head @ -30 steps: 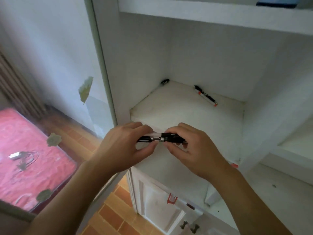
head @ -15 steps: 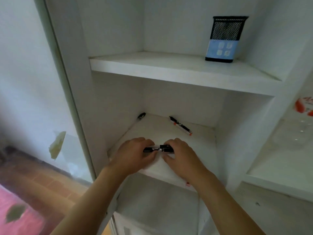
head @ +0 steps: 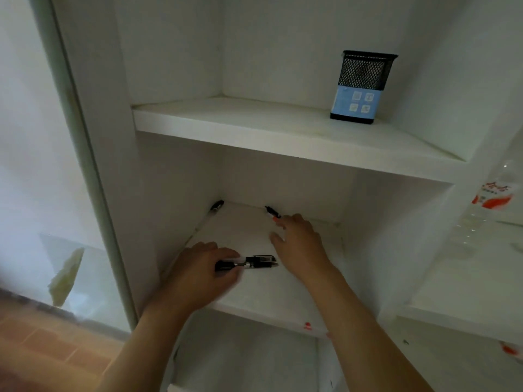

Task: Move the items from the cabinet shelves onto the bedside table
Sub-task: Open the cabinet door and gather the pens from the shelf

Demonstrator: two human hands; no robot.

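A short black pen with a metal clip and silver middle band [head: 246, 263] lies level over the front half of the lower white cabinet shelf [head: 254, 295], pinched at its left end in the grip of the left hand [head: 198, 274], whose fingers curl round the barrel. At two o'clock from it, the right hand [head: 300, 244] reaches toward the back wall with its fingers stretched and its grip loose, holding nothing; the fingertips touch or nearly touch a slim black marker with a red tip [head: 272, 213] lying along the rear edge. At eleven o'clock from the held pen, a second black pen with a pale barrel [head: 215, 207] sits in the back left corner, well apart from both hands.

The step in hand looks like gathering the marker. To do it well, the right fingers should close across the marker's middle and not its end, since it lies tight to the wall and could roll or be pushed deeper. Sliding it forward a little first would give the thumb room. The left hand should keep its pen level and clear of the reach.

On the shelf above, at one o'clock, stands a black mesh pen holder with a pale blue label [head: 359, 89]. A clear plastic bottle with a red label [head: 492, 199] stands in the compartment at three o'clock.
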